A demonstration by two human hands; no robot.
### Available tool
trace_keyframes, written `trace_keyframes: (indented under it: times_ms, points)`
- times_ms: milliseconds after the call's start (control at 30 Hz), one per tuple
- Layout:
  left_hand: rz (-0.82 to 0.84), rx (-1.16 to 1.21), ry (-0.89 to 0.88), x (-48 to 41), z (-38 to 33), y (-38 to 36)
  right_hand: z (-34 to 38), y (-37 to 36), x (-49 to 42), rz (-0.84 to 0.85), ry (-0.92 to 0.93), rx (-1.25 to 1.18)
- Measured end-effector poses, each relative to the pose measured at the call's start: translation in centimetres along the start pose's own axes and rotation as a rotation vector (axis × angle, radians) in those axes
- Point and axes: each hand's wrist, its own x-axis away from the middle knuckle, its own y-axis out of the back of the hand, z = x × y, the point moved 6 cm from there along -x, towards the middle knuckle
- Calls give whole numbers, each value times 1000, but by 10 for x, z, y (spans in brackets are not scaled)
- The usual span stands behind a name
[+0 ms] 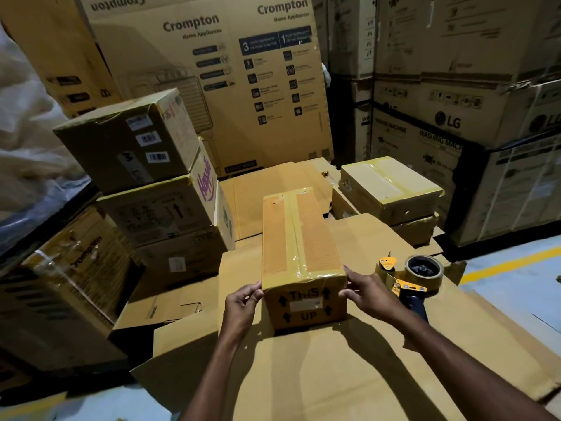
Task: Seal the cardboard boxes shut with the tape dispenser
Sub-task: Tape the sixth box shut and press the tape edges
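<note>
Far wall: big stacked cartons [212,71], printed, floor to frame top. Near ground: flat cardboard sheets [334,375] serve as my work surface. On them, centre, the long box [300,238] lies lengthwise away from me, arrows and "THIS UP" on its near end. Glossy tape runs down the top seam and across the near edge, so I judge this side sealed. Dispenser [416,278] sits on the sheets just right of the box's near end, nobody holding it. Left hand [243,302] curls round the near left corner; right hand [367,294] clasps the near right corner, thumb on the end face. Handling, my guess: stiff walls, modest weight, tape slick under fingers. Best taken on bare cardboard at the side faces, low, off the tape.
</note>
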Motion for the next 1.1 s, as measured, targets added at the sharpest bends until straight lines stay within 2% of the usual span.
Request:
trace_keyframes:
  times_ms: [100, 200, 267, 400, 567, 733, 900, 1000, 1100]
  points:
    - [20, -55, -7, 1, -5, -1, 14, 5, 2, -22, -7, -33]
    - [11, -34, -23, 7, -6, -8, 21, 5, -3, -240, -151, 104]
    - [-37, -45, -46, 8, -5, -12, 21, 1, -5, -313, -248, 200]
    - [-107, -65, -34, 4, 0, -12, 9, -3, -10, -246, -257, 144]
    - [-28, 8, 29, 4, -1, -5, 5, 7, -11, -48, -178, 11]
    - [-2, -34, 44, 2, -10, -1, 5, 26, -14, 126, -143, -129]
    - [39, -121, 40, -7, -17, 6, 15, 43, -23, 270, -142, -43]
    - [14, -145, 24, -10, -22, 7, 16, 49, -24, 213, -207, -142]
    - [-85, -85, 65, -8, -20, 4, 16, 45, -19, 50, -225, -101]
